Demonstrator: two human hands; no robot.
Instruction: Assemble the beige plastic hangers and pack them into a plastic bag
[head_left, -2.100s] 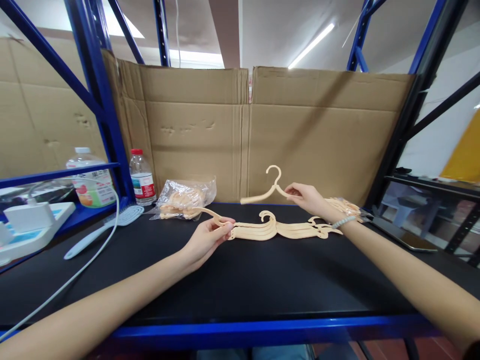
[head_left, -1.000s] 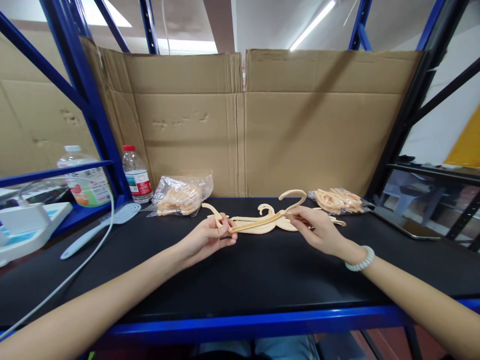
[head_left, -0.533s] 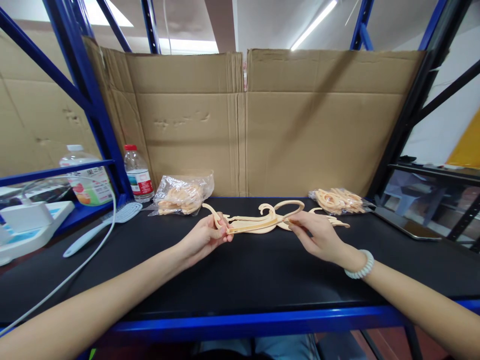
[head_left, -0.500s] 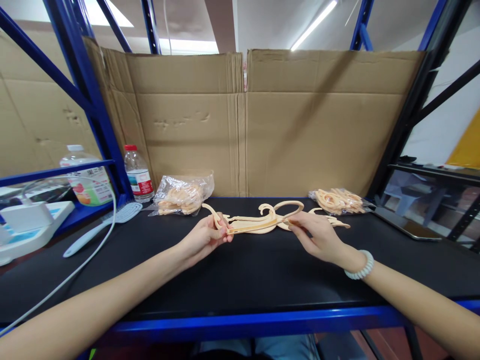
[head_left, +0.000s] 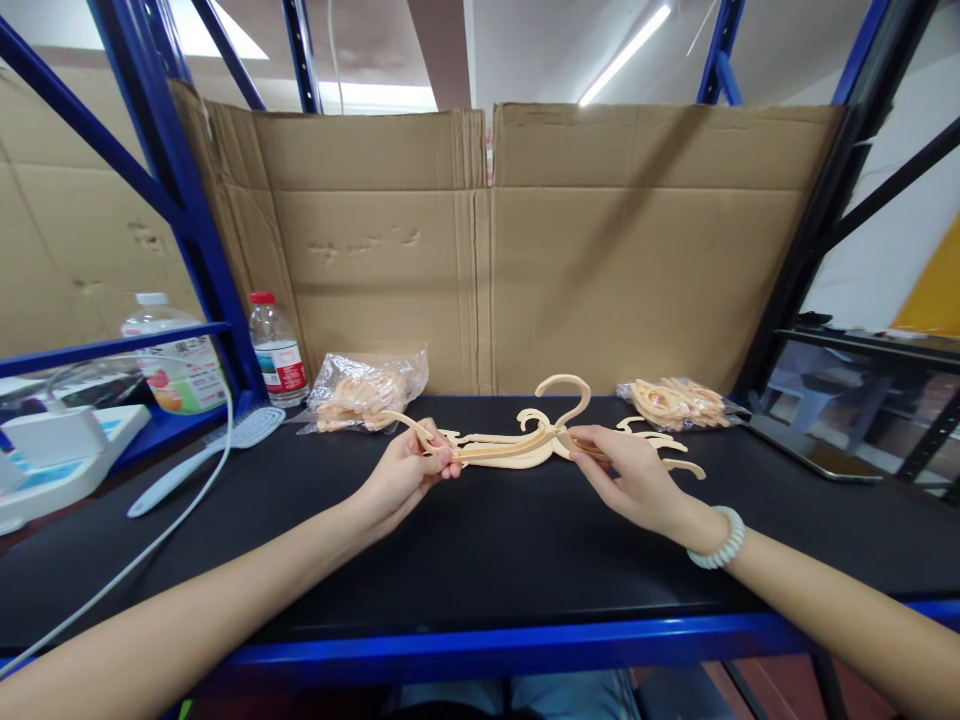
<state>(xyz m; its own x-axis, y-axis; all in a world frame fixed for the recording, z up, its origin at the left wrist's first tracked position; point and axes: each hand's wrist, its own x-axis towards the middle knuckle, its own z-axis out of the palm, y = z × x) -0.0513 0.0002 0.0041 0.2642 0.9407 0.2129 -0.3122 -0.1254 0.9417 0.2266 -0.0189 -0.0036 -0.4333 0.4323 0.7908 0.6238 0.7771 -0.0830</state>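
A cream-coloured hanger (head_left: 501,449) is held between both hands just above the black tabletop, its round hook standing up. My left hand (head_left: 412,465) pinches the hanger's left arm with thumb and fingers. My right hand (head_left: 630,475) is closed around the other arm, just right of the hook; the palm hides part of it. Behind and below lie other cream hangers (head_left: 510,461), partly overlapped by the held one, with a smaller hook and several tips showing beyond my right hand.
Clear bags of cream pieces lie at back left (head_left: 367,392) and back right (head_left: 675,402). On the left are a red-capped bottle (head_left: 277,352), a hairbrush (head_left: 210,450), a white cable and a power strip (head_left: 75,450). A dark flat device (head_left: 814,448) lies right; cardboard (head_left: 480,250) stands behind.
The held hanger has rolled in my hands, so its hook has swung from leaning right to standing more upright. Both hands have stayed nearly in place, still gripping it.
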